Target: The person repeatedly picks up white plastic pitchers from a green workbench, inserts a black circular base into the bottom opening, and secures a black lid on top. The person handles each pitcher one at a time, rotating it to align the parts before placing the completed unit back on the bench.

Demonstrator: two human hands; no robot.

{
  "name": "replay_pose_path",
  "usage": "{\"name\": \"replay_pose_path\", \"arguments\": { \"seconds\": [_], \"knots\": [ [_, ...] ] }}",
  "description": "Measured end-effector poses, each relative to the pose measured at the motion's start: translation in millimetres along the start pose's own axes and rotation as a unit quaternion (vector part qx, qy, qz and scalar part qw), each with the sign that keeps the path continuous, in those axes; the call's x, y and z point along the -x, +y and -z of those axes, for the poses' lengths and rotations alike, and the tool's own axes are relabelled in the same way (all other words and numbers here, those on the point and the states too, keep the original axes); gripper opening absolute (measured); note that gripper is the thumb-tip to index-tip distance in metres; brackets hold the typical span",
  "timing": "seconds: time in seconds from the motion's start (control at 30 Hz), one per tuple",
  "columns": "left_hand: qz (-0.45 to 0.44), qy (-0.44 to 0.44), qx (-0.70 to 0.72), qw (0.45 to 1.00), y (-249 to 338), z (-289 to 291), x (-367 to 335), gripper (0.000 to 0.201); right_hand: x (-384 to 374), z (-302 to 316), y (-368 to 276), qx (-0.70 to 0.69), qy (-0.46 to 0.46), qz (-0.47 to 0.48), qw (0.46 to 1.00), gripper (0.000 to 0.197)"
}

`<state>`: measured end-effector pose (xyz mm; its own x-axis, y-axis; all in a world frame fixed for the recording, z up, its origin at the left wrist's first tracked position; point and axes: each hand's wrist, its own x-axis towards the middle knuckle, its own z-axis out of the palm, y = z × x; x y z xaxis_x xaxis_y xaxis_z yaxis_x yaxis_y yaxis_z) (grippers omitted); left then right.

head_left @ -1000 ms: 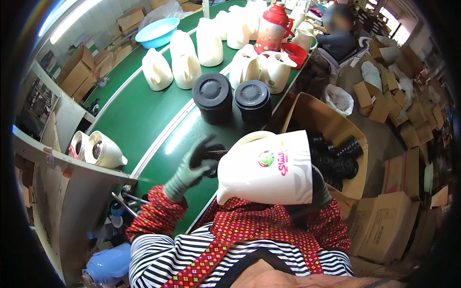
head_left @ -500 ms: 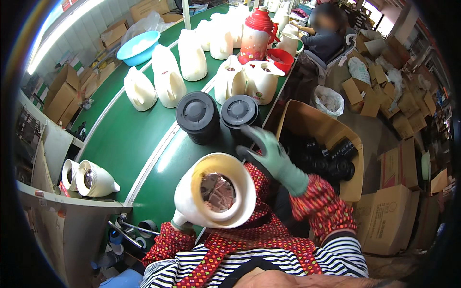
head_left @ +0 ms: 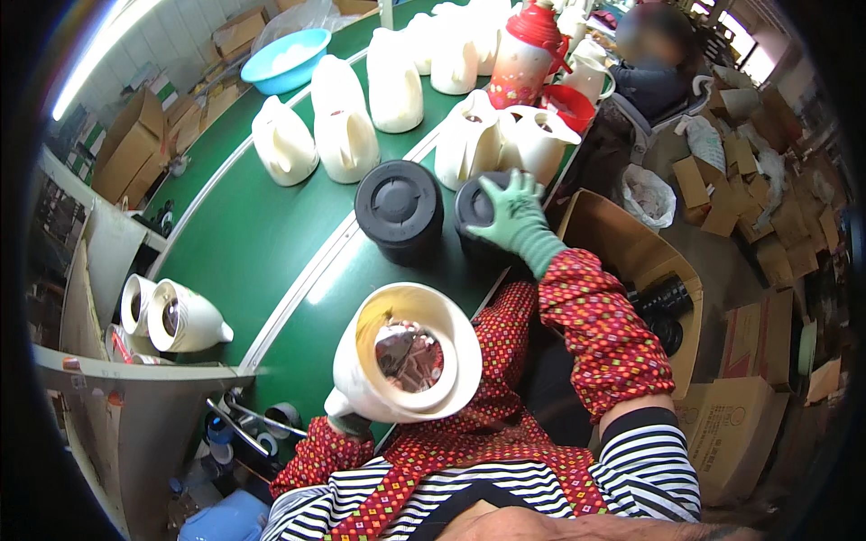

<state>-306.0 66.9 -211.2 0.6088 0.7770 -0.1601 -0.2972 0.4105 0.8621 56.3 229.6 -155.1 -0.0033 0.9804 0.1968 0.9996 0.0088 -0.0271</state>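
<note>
In front of my chest I hold a white thermos jug [head_left: 350, 365] tipped over, its open round end facing up with a mirrored glass liner [head_left: 409, 357] inside. My left hand [head_left: 350, 422], mostly hidden below it, grips it at the lower left. My gloved right hand [head_left: 519, 216] reaches forward, fingers and thumb curled around the top of the right-hand stack of black round plastic bases [head_left: 474, 206]. Beside it on the green bench stands another stack of black round bases [head_left: 398, 212], untouched.
White jugs [head_left: 350, 144] and a red flask [head_left: 523, 59] line the far bench [head_left: 216, 243]. Two jugs [head_left: 185, 316] lie at left. A blue basin [head_left: 287, 61] sits far left. To my right is a carton [head_left: 681, 261] of black parts; a person [head_left: 654, 68] sits beyond.
My right hand has moved forward from beside the right-hand black stack onto its top and closed around it. The left hand still holds the jug; the whole view has shifted slightly.
</note>
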Motion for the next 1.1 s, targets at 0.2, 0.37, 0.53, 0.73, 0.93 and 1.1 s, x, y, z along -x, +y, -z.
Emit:
{"name": "replay_pose_path", "arguments": {
  "seconds": [0.2,0.37,0.53,0.73,0.93,1.1],
  "knots": [
    [-0.006,-0.049,-0.02,0.999,1,-18,-16,0.057,107,63,-2,-0.522,0.035,0.114,0.845,0.097],
    [-0.01,-0.091,-0.033,0.995,-5,-49,-28,0.054,202,105,-26,-0.483,0.03,0.095,0.87,0.108],
    [-0.013,-0.092,-0.042,0.995,-9,-79,-31,0.052,250,116,-21,-0.489,0.062,0.072,0.867,0.107],
    [-0.032,-0.056,-0.058,0.996,-14,-111,-31,0.049,285,123,-16,-0.528,0.101,0.041,0.842,0.104],
    [-0.233,0.061,-0.288,0.927,23,-119,-25,0.046,301,84,-21,-0.873,0.068,-0.134,0.463,0.068],
    [-0.33,0.092,-0.438,0.831,55,-126,-22,0.043,303,88,18,-0.891,-0.157,-0.238,0.354,0.077]
  ]
}}
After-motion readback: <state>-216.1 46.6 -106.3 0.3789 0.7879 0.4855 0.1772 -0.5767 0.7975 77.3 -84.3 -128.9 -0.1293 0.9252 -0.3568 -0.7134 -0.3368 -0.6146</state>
